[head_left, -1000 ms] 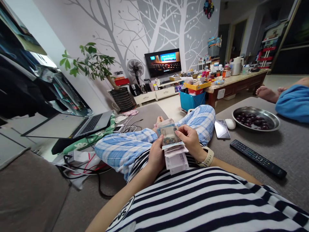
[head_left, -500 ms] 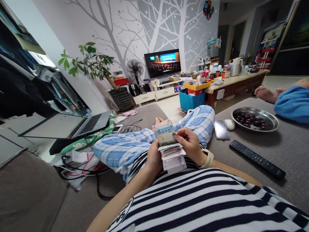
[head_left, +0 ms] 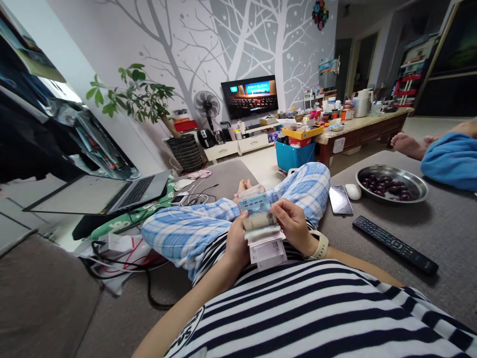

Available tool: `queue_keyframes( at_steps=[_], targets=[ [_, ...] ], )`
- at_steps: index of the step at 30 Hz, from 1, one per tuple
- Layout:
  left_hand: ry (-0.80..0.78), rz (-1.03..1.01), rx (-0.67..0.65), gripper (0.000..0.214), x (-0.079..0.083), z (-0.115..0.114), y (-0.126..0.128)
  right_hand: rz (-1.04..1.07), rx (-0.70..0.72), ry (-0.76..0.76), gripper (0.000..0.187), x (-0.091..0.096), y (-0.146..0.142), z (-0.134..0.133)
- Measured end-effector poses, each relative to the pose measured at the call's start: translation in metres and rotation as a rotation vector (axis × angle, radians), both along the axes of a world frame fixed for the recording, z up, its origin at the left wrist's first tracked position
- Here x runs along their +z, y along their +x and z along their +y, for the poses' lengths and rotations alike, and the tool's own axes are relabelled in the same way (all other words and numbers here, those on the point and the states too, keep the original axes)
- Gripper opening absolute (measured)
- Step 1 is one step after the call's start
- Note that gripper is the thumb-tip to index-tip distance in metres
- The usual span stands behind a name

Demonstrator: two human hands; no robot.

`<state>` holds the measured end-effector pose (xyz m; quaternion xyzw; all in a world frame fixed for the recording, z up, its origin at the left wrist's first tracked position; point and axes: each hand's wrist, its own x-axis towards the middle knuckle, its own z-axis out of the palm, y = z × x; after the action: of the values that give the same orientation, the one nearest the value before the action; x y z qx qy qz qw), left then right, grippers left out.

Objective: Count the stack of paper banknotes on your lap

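Note:
A wad of banknotes is held above my lap, its lower ends folded toward my striped shirt. My left hand is closed round the left side of the wad, thumb along its edge. On the other side, my right hand, with a pale watch on the wrist, pinches a note's edge between thumb and fingers. A blue-and-pink note shows at the top of the wad, with a yellowish, motion-blurred note below it. The fingers behind the wad are hidden.
Right of my knee lie a phone, a white mouse, a remote control and a steel bowl of dark round fruit. Another person's foot rests beyond. Leftward are a laptop and tangled cables.
The yellowish note under my right fingers has bent downward, and the fanned note ends below are now blurred and partly covered. Both hands keep their hold, and the view has shifted slightly.

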<state>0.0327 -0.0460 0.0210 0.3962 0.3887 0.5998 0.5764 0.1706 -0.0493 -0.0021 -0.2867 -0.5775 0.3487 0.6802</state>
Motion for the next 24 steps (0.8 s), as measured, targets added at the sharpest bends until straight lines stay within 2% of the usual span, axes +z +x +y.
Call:
queue_keyframes(
  at_steps=[3, 8, 14, 17, 21, 24],
  targets=[
    [-0.057, -0.068, 0.015, 0.028, 0.003, -0.001, 0.001, 0.033, 0.052, -0.021, 0.039, -0.001, 0.0, 0.002],
    [-0.058, -0.034, 0.029, 0.025, 0.009, -0.006, 0.001, 0.038, -0.098, -0.056, 0.035, -0.001, -0.001, 0.01],
    [-0.068, -0.011, 0.071, 0.027, 0.005, -0.005, -0.001, -0.044, -0.132, -0.068, 0.034, -0.003, 0.0, 0.014],
    [-0.054, -0.006, 0.091, 0.028, 0.004, -0.003, 0.0, -0.044, -0.134, -0.061, 0.032, -0.003, 0.001, 0.012],
    [-0.007, -0.002, 0.039, 0.026, 0.005, -0.004, 0.001, -0.034, -0.112, -0.017, 0.03, 0.0, 0.001, 0.008],
    [0.03, 0.065, 0.049, 0.021, 0.007, -0.007, 0.0, -0.027, -0.099, 0.005, 0.032, 0.003, 0.001, 0.006]
  ],
)
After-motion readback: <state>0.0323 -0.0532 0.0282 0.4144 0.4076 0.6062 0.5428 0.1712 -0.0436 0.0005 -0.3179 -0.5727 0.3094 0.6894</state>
